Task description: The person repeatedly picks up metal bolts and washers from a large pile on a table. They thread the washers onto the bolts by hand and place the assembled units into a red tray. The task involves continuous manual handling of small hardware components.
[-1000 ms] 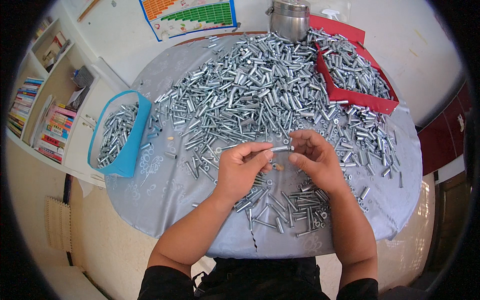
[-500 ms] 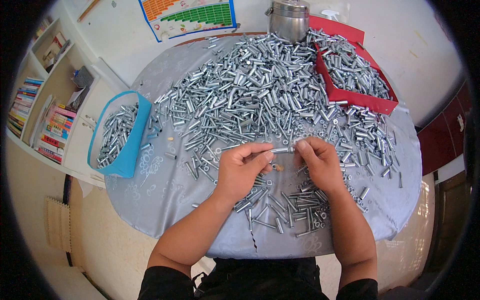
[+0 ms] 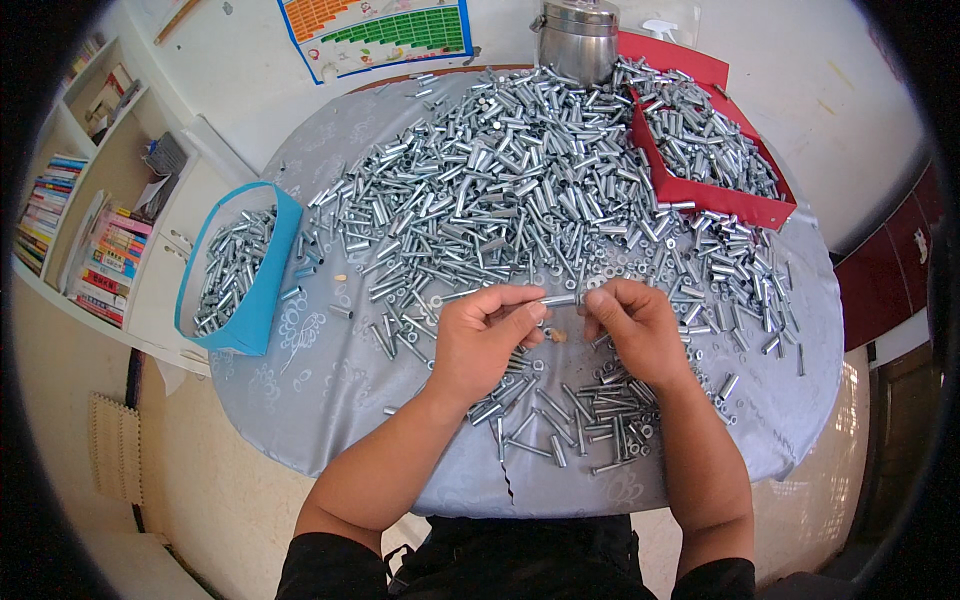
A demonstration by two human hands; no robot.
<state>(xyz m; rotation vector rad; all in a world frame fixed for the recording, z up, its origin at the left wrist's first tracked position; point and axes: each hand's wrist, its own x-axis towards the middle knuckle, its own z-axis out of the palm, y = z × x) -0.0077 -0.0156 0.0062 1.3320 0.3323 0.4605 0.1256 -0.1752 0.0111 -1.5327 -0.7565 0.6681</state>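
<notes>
Head view: at the frame's left stands a blue box [image 3: 262,312]; at centre, your left hand [image 3: 475,335] pinches a silvery metal piece [image 3: 560,299], roughly level above the surface [image 3: 330,400]. A steady pinch there should help. Your right hand [image 3: 637,325] is narrowed at the piece's right end; I can't tell what it grips. Working straight along the piece's length seems best.
</notes>
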